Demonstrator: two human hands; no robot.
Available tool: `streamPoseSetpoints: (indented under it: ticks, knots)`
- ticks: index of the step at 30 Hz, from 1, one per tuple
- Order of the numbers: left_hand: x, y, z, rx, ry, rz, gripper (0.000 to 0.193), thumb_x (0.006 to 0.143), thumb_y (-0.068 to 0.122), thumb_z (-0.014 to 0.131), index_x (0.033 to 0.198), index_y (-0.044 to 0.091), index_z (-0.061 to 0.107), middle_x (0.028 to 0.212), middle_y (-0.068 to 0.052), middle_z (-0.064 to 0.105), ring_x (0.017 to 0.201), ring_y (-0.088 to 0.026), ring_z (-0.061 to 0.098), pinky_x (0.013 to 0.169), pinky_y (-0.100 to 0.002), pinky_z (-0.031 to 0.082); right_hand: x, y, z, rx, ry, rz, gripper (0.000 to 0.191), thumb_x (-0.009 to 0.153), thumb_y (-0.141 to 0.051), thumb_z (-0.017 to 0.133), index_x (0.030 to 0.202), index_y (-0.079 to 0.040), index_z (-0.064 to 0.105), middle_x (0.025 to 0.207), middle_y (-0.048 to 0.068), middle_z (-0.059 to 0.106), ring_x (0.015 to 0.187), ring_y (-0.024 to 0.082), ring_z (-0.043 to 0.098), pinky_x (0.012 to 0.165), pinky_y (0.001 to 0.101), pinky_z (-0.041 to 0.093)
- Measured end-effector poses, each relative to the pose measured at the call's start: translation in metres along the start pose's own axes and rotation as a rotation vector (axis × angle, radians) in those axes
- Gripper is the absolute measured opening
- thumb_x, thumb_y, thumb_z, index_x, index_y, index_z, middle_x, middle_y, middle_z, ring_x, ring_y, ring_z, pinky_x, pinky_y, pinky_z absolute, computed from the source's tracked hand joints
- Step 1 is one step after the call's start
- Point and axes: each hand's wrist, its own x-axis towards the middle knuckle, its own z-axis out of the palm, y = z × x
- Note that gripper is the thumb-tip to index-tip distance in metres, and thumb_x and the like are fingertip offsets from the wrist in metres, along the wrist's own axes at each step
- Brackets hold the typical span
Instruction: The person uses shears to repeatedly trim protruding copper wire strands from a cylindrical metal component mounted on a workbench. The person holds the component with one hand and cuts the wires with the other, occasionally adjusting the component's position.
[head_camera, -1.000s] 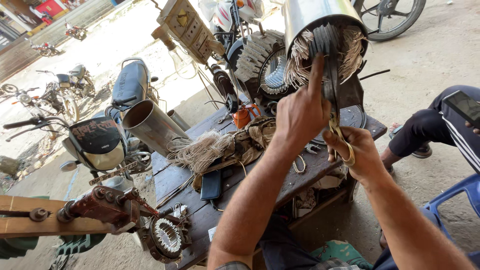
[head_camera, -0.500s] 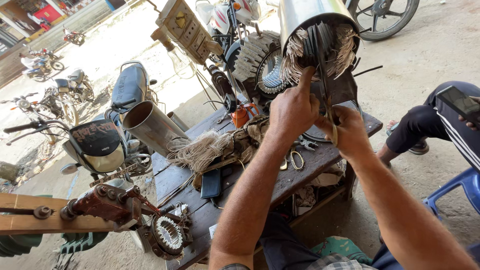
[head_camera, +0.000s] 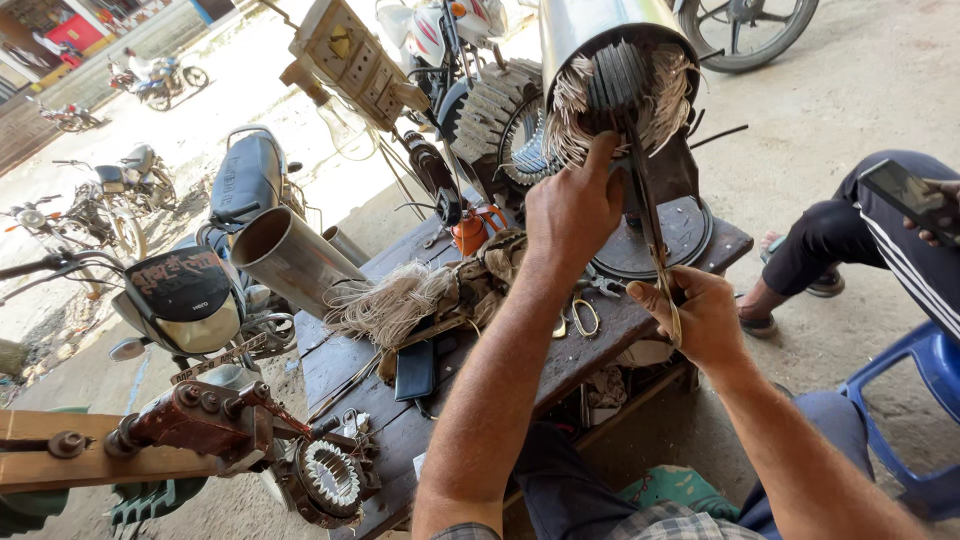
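A steel motor stator cylinder (head_camera: 590, 30) stands tilted on the wooden workbench (head_camera: 340, 365), its open end facing me with pale winding strips (head_camera: 665, 95) sticking out around the slots. My left hand (head_camera: 575, 205) reaches up to the lower edge of the opening, fingertips touching the windings. My right hand (head_camera: 700, 315) grips the yellow handles of long scissors (head_camera: 650, 215), whose blades point up into the stator's end.
On the bench lie a second steel tube (head_camera: 285, 260), a bundle of pale fibre strips (head_camera: 385, 300), a dark wallet (head_camera: 415, 370), an orange can (head_camera: 470, 230) and a wound stator ring (head_camera: 330, 475). Motorcycles (head_camera: 190, 280) stand left. A seated person with a phone (head_camera: 905, 195) is right, by a blue chair (head_camera: 920, 400).
My right hand has dropped lower and to the right with the scissors, while my left hand has stayed at the stator's opening. The view has shifted slightly.
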Motion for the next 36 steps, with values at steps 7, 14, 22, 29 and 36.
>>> streamPoseSetpoints:
  ticks: [7, 14, 22, 29, 36]
  knots:
    - [0.0, -0.006, 0.004, -0.081, 0.055, 0.018, 0.037, 0.097, 0.026, 0.063, 0.132, 0.023, 0.05, 0.067, -0.005, 0.069, 0.061, -0.029, 0.071, 0.057, -0.047, 0.055, 0.023, -0.025, -0.005, -0.058, -0.078, 0.07, 0.051, 0.08, -0.055, 0.079, 0.078, -0.005, 0.069, 0.058, 0.002, 0.06, 0.05, 0.01, 0.059, 0.046, 0.0264, 0.046]
    - [0.004, -0.002, -0.001, -0.037, -0.013, -0.006, 0.033, 0.097, 0.029, 0.06, 0.128, 0.025, 0.05, 0.061, -0.005, 0.067, 0.053, -0.028, 0.07, 0.048, -0.043, 0.055, 0.038, -0.029, 0.0, 0.007, -0.049, 0.053, 0.048, 0.081, -0.055, 0.077, 0.081, -0.009, 0.064, 0.06, 0.0, 0.059, 0.049, 0.011, 0.055, 0.045, 0.0284, 0.046]
    - [0.0, 0.006, 0.003, -0.025, 0.027, -0.031, 0.026, 0.099, 0.031, 0.062, 0.122, 0.023, 0.054, 0.059, -0.007, 0.066, 0.057, -0.031, 0.07, 0.05, -0.047, 0.053, -0.022, 0.012, -0.005, -0.066, -0.04, -0.151, 0.043, 0.086, -0.047, 0.076, 0.067, -0.01, 0.06, 0.056, -0.005, 0.053, 0.044, 0.007, 0.054, 0.038, 0.0273, 0.043]
    - [-0.001, 0.004, 0.028, 0.037, 0.201, 0.035, 0.021, 0.106, 0.02, 0.051, 0.126, 0.023, 0.048, 0.067, -0.002, 0.064, 0.052, -0.023, 0.067, 0.042, -0.039, 0.049, -0.087, 0.073, -0.019, -0.282, -0.132, -0.183, 0.041, 0.082, -0.046, 0.076, 0.064, -0.011, 0.064, 0.047, 0.001, 0.057, 0.04, 0.012, 0.053, 0.042, 0.0329, 0.041]
    - [0.008, 0.009, 0.046, 0.184, 0.198, 0.023, 0.035, 0.106, 0.019, 0.048, 0.141, 0.022, 0.042, 0.063, -0.002, 0.061, 0.043, -0.017, 0.061, 0.042, -0.035, 0.047, -0.036, 0.098, -0.018, -0.765, -0.21, -0.067, 0.063, 0.088, -0.064, 0.073, 0.073, -0.004, 0.068, 0.063, 0.019, 0.065, 0.06, 0.036, 0.065, 0.066, 0.0499, 0.051]
